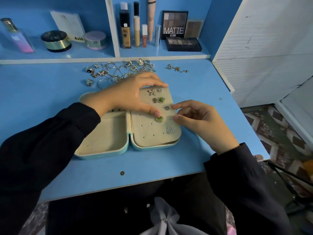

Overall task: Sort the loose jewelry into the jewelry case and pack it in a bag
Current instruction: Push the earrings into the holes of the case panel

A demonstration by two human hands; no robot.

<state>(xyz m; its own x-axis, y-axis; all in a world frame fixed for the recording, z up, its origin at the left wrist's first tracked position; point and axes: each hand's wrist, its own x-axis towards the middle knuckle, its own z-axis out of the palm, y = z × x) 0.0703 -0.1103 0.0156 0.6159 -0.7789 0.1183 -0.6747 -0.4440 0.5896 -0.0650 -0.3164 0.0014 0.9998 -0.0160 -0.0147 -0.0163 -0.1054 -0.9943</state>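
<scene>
The blue desk [211, 102] fills the view, with a shelf of cosmetics behind it at 12 o'clock, among them a MATTE eyeshadow palette [174, 24]. At the desk's centre the jewelry case [101, 154] lies open flat, its cream tray half at 9 o'clock and its perforated earring panel [149, 134] at 3 o'clock. The left hand [128, 94] arches over the panel from 10 o'clock, fingertips on its far edge and thumb tip pressed down just beside a green heart earring [159, 119]. The right hand [201, 122] sits at the panel's 3 o'clock edge, thumb and forefinger tips a little apart; whether they hold anything tiny I cannot tell. The loose jewelry pile [118, 71] of chains and rings lies at 12 o'clock from the case. On the panel sit a starfish earring [152, 92] at 12 o'clock, a second green earring [161, 99] below it, and a triangle earring [170, 130] at 5 o'clock.
</scene>
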